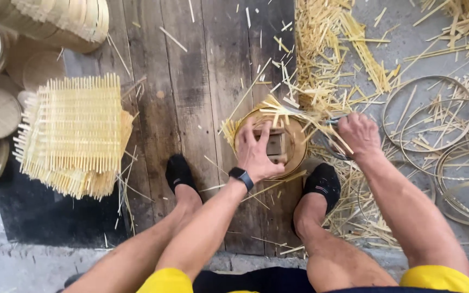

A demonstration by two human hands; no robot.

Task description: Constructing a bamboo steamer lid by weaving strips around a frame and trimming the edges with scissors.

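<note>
Round bamboo steamer frame (294, 142) sits on the wooden plank floor (191, 108) between the person's two feet, with a mat of woven bamboo strips (278, 111) on top, loose strip ends sticking out past the rim on the upper and right sides. Left hand (256, 152) lies flat on the frame, fingers spread, pressing down on the woven piece and the wooden block (276, 145) seen inside the ring; not wrapped around anything, just palm down. A dark smartwatch (241, 177) is on that wrist. Right hand (358, 134) is just right of the frame, fist closed on a tool (332, 120) with a dark metal part that points left toward the rim; tool type hard to tell, mostly hidden by strips. Black socks on both feet, left foot (179, 172) and right foot (324, 184), either side of the frame. Right of the planks, a heap of cut bamboo scraps (327, 65) on the grey concrete, and several thin bamboo hoops (435, 130) lying flat and overlapping. Left of the planks, a stack of square woven bamboo mats (74, 135) with fringed edges. Far left and top left, round woven lids and stacked steamer baskets (55, 21).
</note>
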